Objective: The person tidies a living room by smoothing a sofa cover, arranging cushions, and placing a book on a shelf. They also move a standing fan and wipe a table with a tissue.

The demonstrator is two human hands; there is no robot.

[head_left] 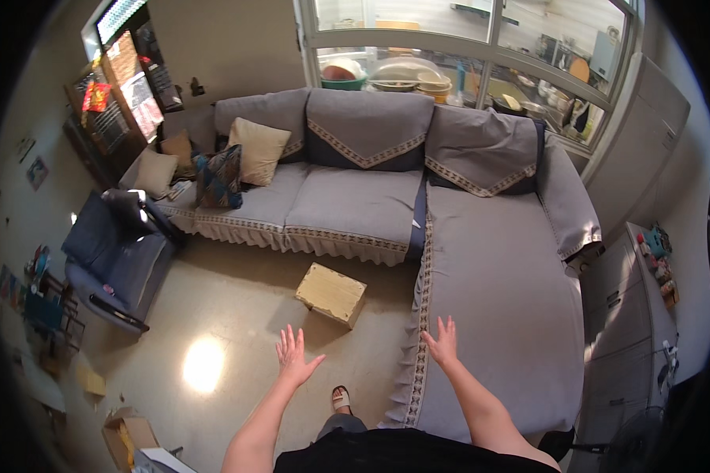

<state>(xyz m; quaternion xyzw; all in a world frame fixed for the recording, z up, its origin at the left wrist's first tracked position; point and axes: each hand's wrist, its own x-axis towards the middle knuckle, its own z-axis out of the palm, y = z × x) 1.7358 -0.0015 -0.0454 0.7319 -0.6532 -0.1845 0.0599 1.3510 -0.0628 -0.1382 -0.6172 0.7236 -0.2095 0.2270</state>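
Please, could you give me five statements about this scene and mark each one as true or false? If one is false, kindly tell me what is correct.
1. The left hand and the right hand are both empty. True.
2. The yellowish box lies on top of the grey sofa. False: it is on the floor, in front of the sofa.
3. A dark patterned cushion is on the sofa. True.
4. The blue armchair stands at the right side of the picture. False: it stands at the left side.
5. The left hand is closed into a fist. False: its fingers are spread.
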